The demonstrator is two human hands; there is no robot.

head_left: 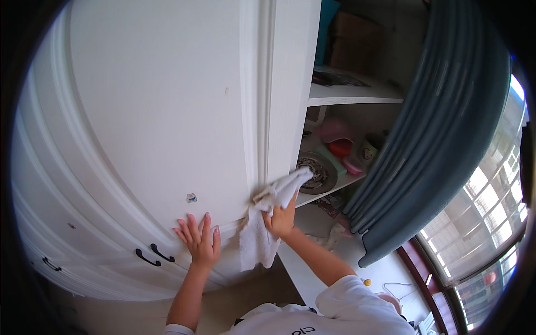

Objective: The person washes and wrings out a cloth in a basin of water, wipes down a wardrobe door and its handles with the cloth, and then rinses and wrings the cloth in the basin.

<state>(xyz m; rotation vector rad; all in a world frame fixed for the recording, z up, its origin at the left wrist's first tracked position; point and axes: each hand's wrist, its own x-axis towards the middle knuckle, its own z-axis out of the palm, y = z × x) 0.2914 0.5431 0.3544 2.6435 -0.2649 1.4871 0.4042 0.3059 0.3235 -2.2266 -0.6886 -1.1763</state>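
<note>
My right hand grips a crumpled white cloth against the right edge of a white panelled wardrobe door. One end of the cloth sticks out over the side panel towards the shelves, and the rest hangs below my fingers. My left hand rests with spread fingers on the lower part of the door and holds nothing. Just above it is a small sticker. Black handles sit on the doors to the left of that hand.
Right of the wardrobe, open shelves hold a metal bowl, a red container, a cup and a cardboard box. A grey-blue curtain hangs beside a window. Below lies a white surface with small items.
</note>
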